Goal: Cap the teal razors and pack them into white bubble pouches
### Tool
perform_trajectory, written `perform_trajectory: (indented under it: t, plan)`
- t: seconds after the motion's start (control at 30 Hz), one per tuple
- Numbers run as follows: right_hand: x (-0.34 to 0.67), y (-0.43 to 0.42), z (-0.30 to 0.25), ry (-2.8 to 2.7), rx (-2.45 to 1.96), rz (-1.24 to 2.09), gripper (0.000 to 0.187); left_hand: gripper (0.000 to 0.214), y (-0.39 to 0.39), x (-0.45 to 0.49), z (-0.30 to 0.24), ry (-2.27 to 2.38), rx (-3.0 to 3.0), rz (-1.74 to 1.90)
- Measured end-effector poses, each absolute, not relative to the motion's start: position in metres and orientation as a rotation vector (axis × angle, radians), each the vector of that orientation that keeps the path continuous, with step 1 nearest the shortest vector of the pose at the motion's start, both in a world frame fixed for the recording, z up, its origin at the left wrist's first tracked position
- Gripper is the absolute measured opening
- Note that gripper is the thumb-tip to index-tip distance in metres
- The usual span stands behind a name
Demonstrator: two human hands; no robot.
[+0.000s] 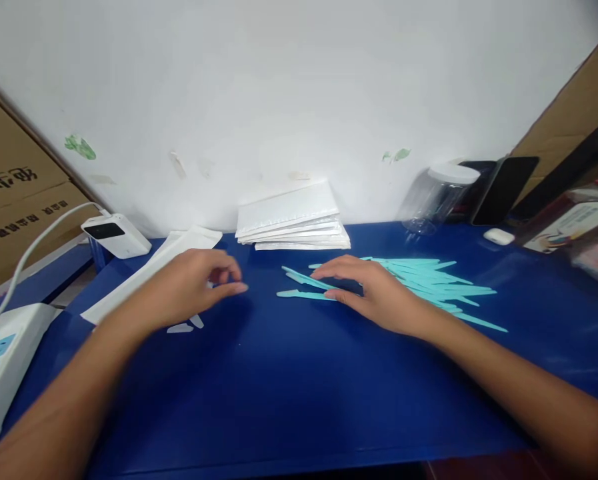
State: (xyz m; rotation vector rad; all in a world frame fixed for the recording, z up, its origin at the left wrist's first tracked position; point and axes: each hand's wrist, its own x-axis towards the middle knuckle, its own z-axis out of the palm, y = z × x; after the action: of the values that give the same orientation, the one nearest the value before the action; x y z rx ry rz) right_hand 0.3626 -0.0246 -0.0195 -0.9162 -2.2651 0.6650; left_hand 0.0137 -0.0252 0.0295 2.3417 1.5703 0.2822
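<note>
My right hand [371,287] has thumb and fingers closed about a turquoise eyebrow razor [306,280], whose thin end points left. Another razor [299,294] lies just in front, partly under the thumb. Behind and right of this hand, a loose pile of the same turquoise razors [429,280] is spread on the blue table [299,387]. My left hand [199,283] hovers left of the razors, fingers curled, with a gap between thumb and index finger; I see nothing held there. Small translucent pieces [180,328], like blade covers, lie below it, partly hidden by the hand.
White padded envelopes [291,220] are stacked against the wall. White sheets [129,280] lie behind my left arm. At left are a white power bank [116,235] and a power strip [13,360]. A clear jar [436,200], phone [503,190] and bottle [569,220] stand at right.
</note>
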Motion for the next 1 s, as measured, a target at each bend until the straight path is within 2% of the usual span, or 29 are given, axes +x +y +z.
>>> perform_trajectory:
  t: [0.07,0.13,0.3,0.43,0.53,0.7,0.8,1.0]
  plan:
    - [0.367,-0.021,-0.019,-2.278,-0.920,0.622,0.031,0.041,-0.018,-0.018,0.038,1.576,2.160,-0.018]
    - [0.373,-0.016,-0.015,-2.269,-0.941,0.519,0.025,0.045,-0.015,-0.042,0.038,1.574,2.064,-0.123]
    - [0.390,-0.004,-0.007,-2.221,-1.012,0.274,0.018,0.039,-0.013,-0.059,0.022,1.585,2.045,-0.078]
    - [0.395,0.001,-0.006,-2.208,-1.059,0.229,0.018,0.035,-0.004,-0.049,0.022,1.550,2.083,-0.143]
    - [0.395,0.002,-0.008,-2.194,-1.058,0.251,0.017,0.042,-0.001,-0.035,0.022,1.593,2.207,0.044]
    - [0.392,0.003,-0.014,-2.190,-1.050,0.318,0.018,0.059,-0.026,-0.008,-0.008,1.754,2.437,0.798]
    - [0.387,0.000,-0.016,-2.216,-1.010,0.356,0.018,0.082,-0.046,-0.005,-0.034,1.782,2.491,0.621]
    - [0.381,-0.008,-0.016,-2.208,-0.934,0.379,0.017,0.085,-0.045,-0.016,-0.053,1.998,2.247,0.488]
